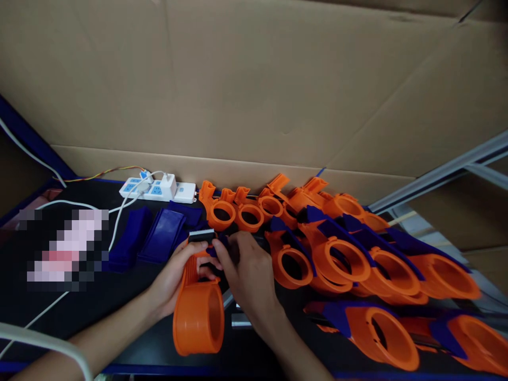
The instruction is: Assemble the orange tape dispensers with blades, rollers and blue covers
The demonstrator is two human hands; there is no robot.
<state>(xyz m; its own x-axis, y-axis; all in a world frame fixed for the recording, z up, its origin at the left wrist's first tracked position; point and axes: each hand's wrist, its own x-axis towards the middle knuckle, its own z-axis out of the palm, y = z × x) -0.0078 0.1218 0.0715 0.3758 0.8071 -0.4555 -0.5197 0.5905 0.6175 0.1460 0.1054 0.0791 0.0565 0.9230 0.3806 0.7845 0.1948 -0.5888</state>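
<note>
My left hand [174, 275] is closed round the handle of an orange tape dispenser [196, 323], its wide ring hanging downward. At the dispenser's top is a black piece with a pale toothed blade [201, 233], and my left thumb lies just under the teeth. My right hand [250, 275] is bent in from the right, its thumb against the side of the black piece. Something dark blue shows between its fingers, mostly hidden, so I cannot tell what it is. Beneath my right hand lies a small metal-coloured item [240, 320], partly covered.
Orange dispensers with blue strips [343, 259] crowd the right side; plain orange ones [250, 214] stand along the back. Flat blue pieces [162, 233] lie left of centre. A white power strip [159, 189] with cables sits against the cardboard wall [238, 79]. A blurred-out item [67, 248] lies left.
</note>
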